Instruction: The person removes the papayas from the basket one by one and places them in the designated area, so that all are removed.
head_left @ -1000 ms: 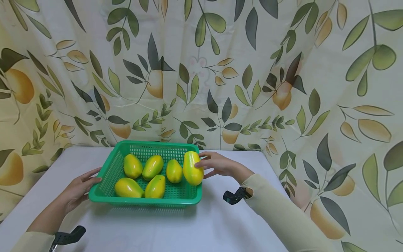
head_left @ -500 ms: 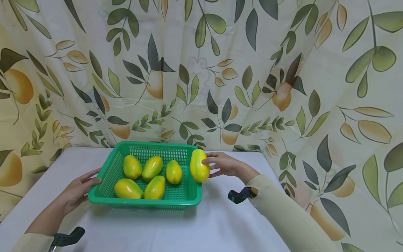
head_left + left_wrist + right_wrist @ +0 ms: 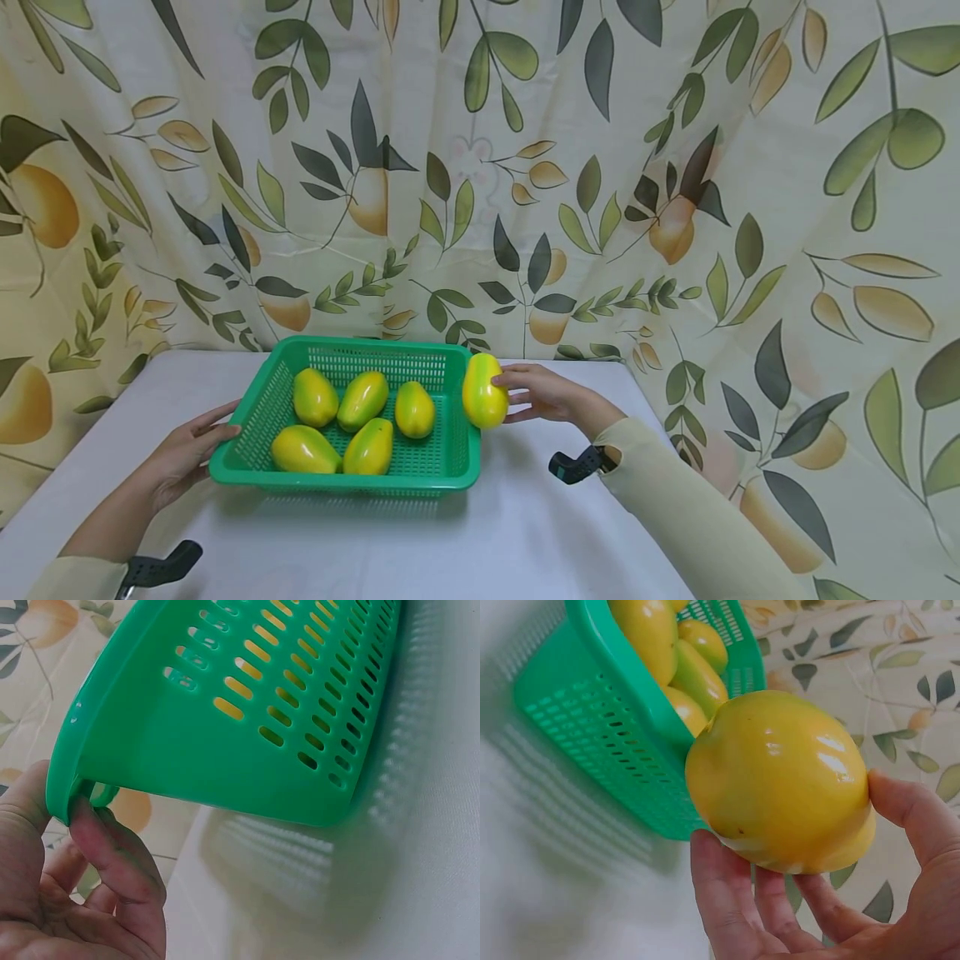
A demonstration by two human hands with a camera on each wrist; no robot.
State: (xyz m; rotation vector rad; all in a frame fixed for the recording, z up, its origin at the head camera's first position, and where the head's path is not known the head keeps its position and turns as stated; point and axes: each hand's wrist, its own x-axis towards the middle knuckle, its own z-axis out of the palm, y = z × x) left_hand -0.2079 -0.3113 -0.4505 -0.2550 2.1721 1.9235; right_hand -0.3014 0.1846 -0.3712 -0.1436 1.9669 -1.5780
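Observation:
A yellow-green papaya [image 3: 485, 392] is in my right hand [image 3: 542, 392], held at the right rim of the green basket [image 3: 345, 479]. The right wrist view shows the papaya [image 3: 780, 780] close up, with the thumb on one side and the fingers below. My left hand [image 3: 180, 454] grips the basket's left rim. In the left wrist view, the thumb of the left hand [image 3: 82, 877] lies on one side of the rim and fingers curl under it. Several more papayas [image 3: 363, 400] lie inside the basket, towards its left and middle.
The basket rests on a table with a white cloth [image 3: 360, 550]. Behind it hangs a curtain [image 3: 480, 208] printed with leaves and fruit. Black wrist cameras [image 3: 576, 465] are strapped to both forearms.
My right hand has moved rightwards and slightly up with the papaya, from above the basket's right end to its right rim. The left hand and basket have hardly moved.

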